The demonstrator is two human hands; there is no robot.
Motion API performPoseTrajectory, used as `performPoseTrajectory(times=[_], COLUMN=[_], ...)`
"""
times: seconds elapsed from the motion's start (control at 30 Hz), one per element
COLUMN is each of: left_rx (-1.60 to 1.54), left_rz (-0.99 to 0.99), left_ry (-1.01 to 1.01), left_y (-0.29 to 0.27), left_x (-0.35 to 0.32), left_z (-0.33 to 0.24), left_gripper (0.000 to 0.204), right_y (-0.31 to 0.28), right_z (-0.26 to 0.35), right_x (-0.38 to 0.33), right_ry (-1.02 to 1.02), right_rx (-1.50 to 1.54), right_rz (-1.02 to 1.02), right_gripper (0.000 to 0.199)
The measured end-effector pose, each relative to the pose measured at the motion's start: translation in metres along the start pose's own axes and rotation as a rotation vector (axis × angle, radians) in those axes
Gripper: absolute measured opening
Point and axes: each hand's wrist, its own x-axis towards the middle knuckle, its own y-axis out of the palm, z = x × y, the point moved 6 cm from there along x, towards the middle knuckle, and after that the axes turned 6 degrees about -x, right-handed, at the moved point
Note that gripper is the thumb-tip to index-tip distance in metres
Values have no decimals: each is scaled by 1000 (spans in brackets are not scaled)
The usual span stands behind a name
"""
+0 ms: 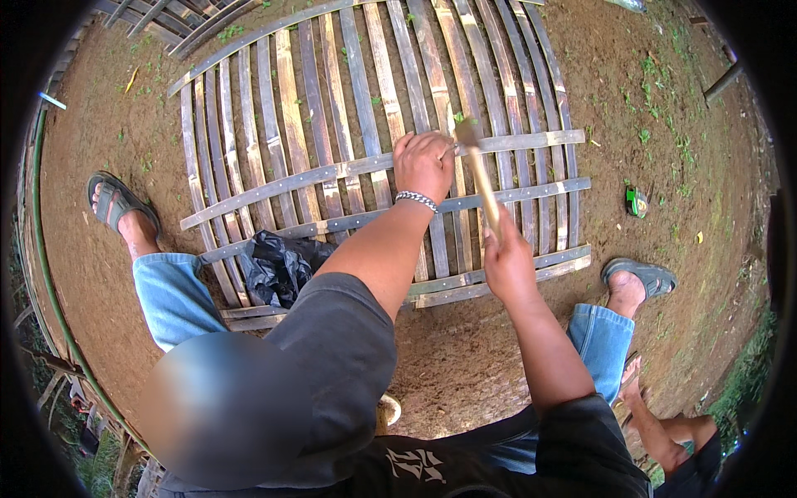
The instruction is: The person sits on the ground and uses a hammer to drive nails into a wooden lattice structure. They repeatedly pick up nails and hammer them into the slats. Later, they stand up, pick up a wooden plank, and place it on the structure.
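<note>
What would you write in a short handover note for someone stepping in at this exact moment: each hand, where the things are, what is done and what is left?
Left hand: pressed on the upper cross slat of the bamboo panel, fingers pinched as if holding something small; what it is cannot be seen.
Right hand: gripping the wooden handle of a hammer, head raised just beside the left hand.
Panel lies flat on the dirt; a black plastic bag sits at its near edge.
Done: three cross slats lie across the panel.
Left: cannot tell which joints are fastened; check them.
</note>
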Motion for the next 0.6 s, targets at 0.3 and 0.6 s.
performPoseTrajectory(times=[0.3,0.6], left_rx=[-5,-98], left_rz=[29,133], left_ry=[-24,-78], left_y=[0,-5], left_x=[0,0], left_z=[-1,0], left_gripper=[8,17], right_y=[1,-15], right_z=[-4,0], right_x=[-2,-12], right_ry=[-23,-58], right_rx=[26,51], right_rz=[-61,-115], right_gripper=[53,53])
